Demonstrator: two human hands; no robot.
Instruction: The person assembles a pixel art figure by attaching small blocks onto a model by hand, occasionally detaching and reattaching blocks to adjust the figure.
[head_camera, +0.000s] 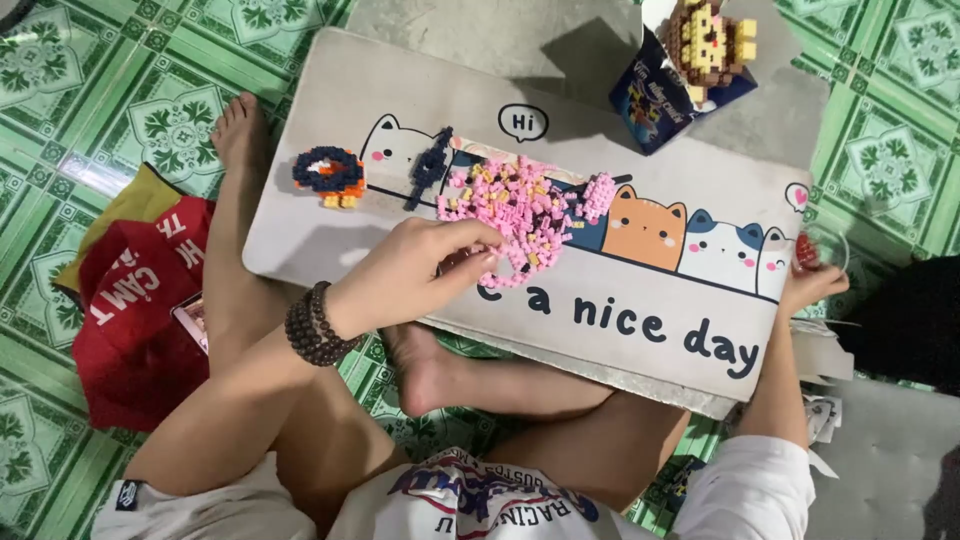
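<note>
Left hand (415, 272), bead bracelet (315, 325) on its wrist, lay on the white lap table (330, 90), fingers curled and pinching at the edge of a pile of small pink bricks (515, 205); whether it gripped one was unclear. Right hand (808, 283) was at the table's right edge, closed around a small clear bag (825, 245). A dark-blue-and-orange built piece (330, 172) sat to the left. A box (665, 95) stood at the far edge. Red cloth (135, 300) lay on the green tiled floor (90, 80).

The board's (330, 90) bare top-left and lower-right corners lie open; a brick pile (515, 205), a small figure (330, 175) and a box (665, 95) crowd the rest.
</note>
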